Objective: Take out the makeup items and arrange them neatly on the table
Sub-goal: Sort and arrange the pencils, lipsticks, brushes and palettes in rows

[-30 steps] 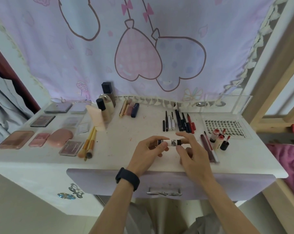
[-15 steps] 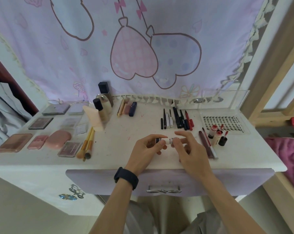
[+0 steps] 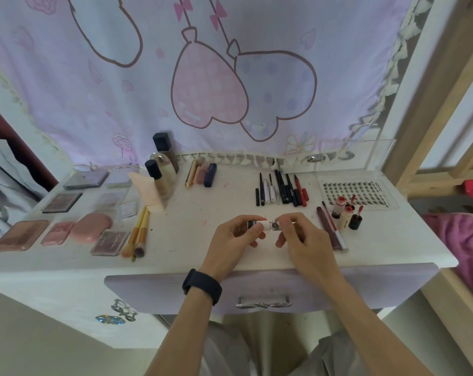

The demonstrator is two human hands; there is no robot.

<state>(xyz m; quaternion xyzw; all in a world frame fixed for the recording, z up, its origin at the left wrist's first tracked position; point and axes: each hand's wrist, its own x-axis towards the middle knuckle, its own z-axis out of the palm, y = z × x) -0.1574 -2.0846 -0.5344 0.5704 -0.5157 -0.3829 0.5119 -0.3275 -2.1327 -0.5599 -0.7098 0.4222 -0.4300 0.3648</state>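
Currently both hands hold one small tube (image 3: 266,225) horizontally, just above the worktop (image 3: 202,213) near its front edge. Left hand (image 3: 231,241) grip pinches the dark-capped end; right hand (image 3: 303,240) grip pinches the patterned end. Pencils (image 3: 282,189) lie behind; small lip bottles (image 3: 346,214) stand to the right.

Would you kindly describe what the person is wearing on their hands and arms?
Both forearms are bare, with no sleeves in view. The left hand has a black band around its wrist, like a watch or fitness tracker. The right hand and its wrist carry nothing.
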